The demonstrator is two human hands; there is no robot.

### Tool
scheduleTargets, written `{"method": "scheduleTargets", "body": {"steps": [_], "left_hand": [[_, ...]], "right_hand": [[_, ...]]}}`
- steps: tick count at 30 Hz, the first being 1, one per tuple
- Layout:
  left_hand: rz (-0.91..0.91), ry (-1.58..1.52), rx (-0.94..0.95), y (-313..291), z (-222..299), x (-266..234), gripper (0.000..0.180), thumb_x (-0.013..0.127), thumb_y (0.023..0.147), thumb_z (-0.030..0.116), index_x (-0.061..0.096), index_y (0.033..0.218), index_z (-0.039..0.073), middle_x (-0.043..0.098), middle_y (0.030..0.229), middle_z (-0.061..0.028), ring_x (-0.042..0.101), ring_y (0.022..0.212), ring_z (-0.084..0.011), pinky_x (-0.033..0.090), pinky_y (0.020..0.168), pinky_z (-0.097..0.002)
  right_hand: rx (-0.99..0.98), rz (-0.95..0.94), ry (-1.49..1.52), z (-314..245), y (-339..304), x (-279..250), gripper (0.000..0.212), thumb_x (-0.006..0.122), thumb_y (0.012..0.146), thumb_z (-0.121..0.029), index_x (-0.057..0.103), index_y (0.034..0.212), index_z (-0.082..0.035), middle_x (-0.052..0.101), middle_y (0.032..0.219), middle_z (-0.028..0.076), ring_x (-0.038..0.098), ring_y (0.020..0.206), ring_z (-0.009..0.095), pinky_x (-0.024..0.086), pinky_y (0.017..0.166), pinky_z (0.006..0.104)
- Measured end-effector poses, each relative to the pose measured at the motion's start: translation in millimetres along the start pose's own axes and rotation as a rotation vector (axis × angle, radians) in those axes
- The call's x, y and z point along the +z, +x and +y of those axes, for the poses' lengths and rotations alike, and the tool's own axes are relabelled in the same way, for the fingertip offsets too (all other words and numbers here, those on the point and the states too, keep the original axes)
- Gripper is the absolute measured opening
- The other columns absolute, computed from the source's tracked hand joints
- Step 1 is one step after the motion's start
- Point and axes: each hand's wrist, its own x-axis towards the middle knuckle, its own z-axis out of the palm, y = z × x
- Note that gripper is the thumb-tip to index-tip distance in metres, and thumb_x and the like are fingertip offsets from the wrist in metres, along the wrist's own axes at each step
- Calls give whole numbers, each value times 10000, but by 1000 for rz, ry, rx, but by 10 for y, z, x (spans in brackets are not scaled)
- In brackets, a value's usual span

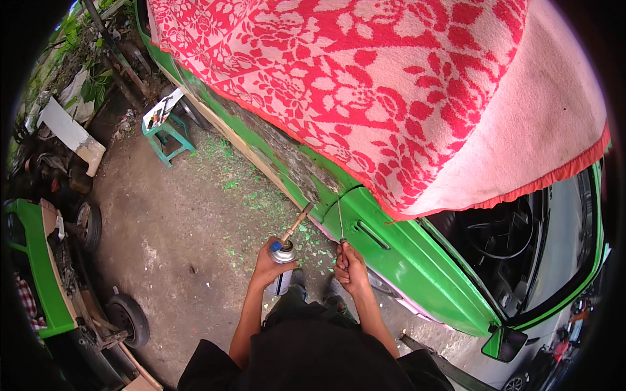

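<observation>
My left hand [263, 266] is closed around a gas torch [283, 254], a canister with a blue knob and a brass-coloured nozzle. The nozzle points up and right toward the lower side of a green car [391, 267]; I see no flame. My right hand [353, 267] grips the handle of a screwdriver-like tool [341, 223] with a long thin shaft. Its tip lies near the seam at the door's edge; whether it touches cannot be told. Left of the door, a rough greyish-brown bare patch [287, 153] breaks the green paint. A red-and-pink floral blanket [365, 91] drapes over the car.
Green paint flakes [251, 195] litter the concrete floor [163, 228]. A teal stool [168, 138] with small items on it stands at the far left. Old tyres [128, 319] and another green car body [39, 267] line the left side. A side mirror [505, 344] juts out at right.
</observation>
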Motion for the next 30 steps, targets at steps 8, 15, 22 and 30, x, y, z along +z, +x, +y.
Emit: {"method": "scheduleTargets", "body": {"steps": [8, 15, 22, 30], "left_hand": [[-59, -65, -19, 138, 152, 125, 479, 873, 612, 47, 529, 945, 65, 579, 846, 12, 558, 801, -78, 471, 729, -262], [-77, -25, -44, 149, 117, 102, 482, 866, 616, 35, 519, 950, 65, 573, 855, 11, 557, 812, -75, 476, 727, -263], [-64, -38, -15, 181, 54, 130, 457, 868, 613, 109, 524, 914, 95, 578, 801, 19, 542, 739, -92, 456, 670, -286], [-87, -75, -32, 228, -26, 124, 447, 861, 623, 93, 521, 912, 96, 574, 809, 18, 541, 764, -86, 452, 697, -284]], "right_hand": [[-9, 14, -7, -84, 44, 74, 255, 529, 1001, -376, 504, 942, -129, 350, 586, -36, 240, 377, 30, 139, 323, 192], [30, 29, -14, -137, 59, 111, 254, 503, 1012, -360, 508, 948, -114, 344, 567, -29, 221, 353, 37, 159, 300, 191], [35, 23, -7, -132, 79, 117, 247, 500, 1014, -358, 507, 946, -121, 342, 556, -29, 216, 347, 37, 149, 295, 192], [38, 22, -13, -160, 95, 131, 245, 500, 1014, -361, 502, 940, -127, 338, 550, -29, 211, 344, 36, 140, 292, 193]]}}
